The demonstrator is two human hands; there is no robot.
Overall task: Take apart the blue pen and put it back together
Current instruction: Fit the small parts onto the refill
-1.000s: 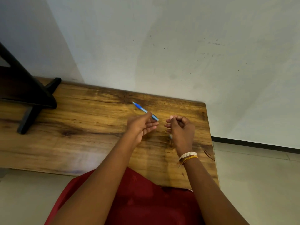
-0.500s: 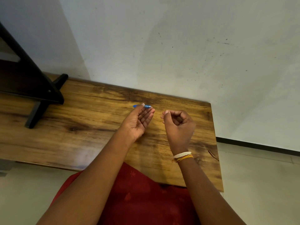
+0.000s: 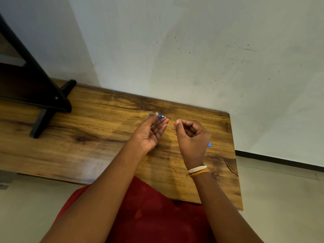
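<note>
My left hand (image 3: 150, 132) is raised over the wooden table (image 3: 98, 137), palm turned right. Its thumb and fingertips pinch the blue pen barrel (image 3: 161, 116), which lies level; only a short blue length with a pale end shows past the fingers. My right hand (image 3: 192, 135) is a small gap to the right, fingers curled in and thumb pressed to the forefinger. Nothing shows in that pinch. A small blue piece (image 3: 209, 144) peeks out on the table behind my right hand. Another blue speck (image 3: 154, 147) shows under my left palm.
A black stand (image 3: 42, 102) with a foot sits on the table at the far left. A grey wall rises directly behind the table. The table's right edge (image 3: 235, 155) is close to my right hand, with pale floor beyond. My red garment is below.
The pen in my left hand has swung from pointing up-left to lying level, mostly hidden by my fingers. My right hand has drawn away from the pen, so the two hands are now apart.
</note>
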